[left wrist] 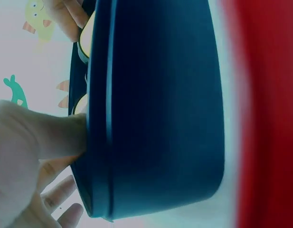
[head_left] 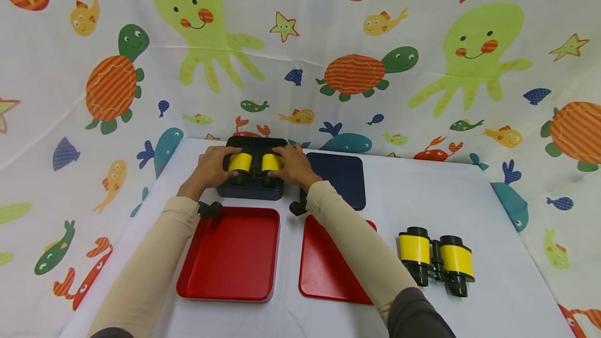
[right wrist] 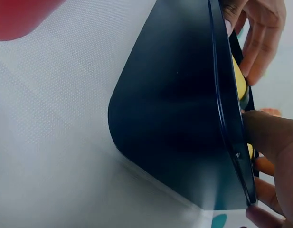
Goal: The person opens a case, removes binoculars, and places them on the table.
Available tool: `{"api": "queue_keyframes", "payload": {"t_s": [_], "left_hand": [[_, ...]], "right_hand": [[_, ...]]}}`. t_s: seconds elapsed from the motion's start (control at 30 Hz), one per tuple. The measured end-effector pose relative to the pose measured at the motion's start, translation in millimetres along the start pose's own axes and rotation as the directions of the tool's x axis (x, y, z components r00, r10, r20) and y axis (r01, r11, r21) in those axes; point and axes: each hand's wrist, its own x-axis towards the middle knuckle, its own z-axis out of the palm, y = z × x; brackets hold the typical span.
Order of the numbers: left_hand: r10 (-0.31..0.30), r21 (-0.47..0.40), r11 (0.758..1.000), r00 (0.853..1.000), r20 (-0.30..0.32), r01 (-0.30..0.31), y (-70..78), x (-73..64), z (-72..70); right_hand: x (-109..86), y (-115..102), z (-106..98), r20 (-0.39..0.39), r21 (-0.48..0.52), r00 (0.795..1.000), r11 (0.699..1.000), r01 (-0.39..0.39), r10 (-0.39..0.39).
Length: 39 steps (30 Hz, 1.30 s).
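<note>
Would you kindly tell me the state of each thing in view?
Dark blue box: open, uncovered.
Held binoculars: gripped by both hands at the dark blue box's opening; depth inside unclear.
Left hand: holding one barrel.
Right hand: holding the other barrel.
Dark blue lid: off, lying flat.
Red box: open, uncovered.
Red lid: off, lying flat, partly hidden.
Second binoculars: on the table, not held.

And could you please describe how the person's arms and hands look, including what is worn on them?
Plain, close-fitting beige sleeves reach down to both wrists. Nearer the elbows, dark grey fabric shows. A small, rounded black attachment sits by each wrist. The left hand and right hand wear no gloves. I see no cables.
</note>
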Motion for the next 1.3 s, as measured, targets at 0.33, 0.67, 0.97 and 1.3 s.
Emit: {"api": "queue_keyframes", "payload": {"t_s": [0.33, 0.67, 0.97, 1.3], "left_hand": [[-0.025, -0.003, 1.0, 0.999, 0.021, 0.025, -2.1, -1.2, -0.5], [-0.042, 0.005, 0.999, 0.998, 0.048, 0.041, -4.9, 0.3, -0.6], [-0.042, 0.024, 0.999, 0.999, 0.001, 0.042, -6.2, -1.4, 5.8], [-0.031, 0.008, 0.999, 1.0, -0.001, 0.031, 1.1, -9.4, -6.3]], "right_hand": [[-1.0, 0, -3, 0.0, -0.013, 1.0, 1.0, 0.0, 0.0], [-0.5, 0, -3, 0.012, -0.073, 1.0, 0.997, -0.014, 0.015], [-2.4, 1, 3, -0.02, -0.057, 1.0, 0.998, -0.008, 0.007], [-5.2, 0, -3, -0.07, -0.012, 0.997, 0.999, 0.037, -0.038]]}}
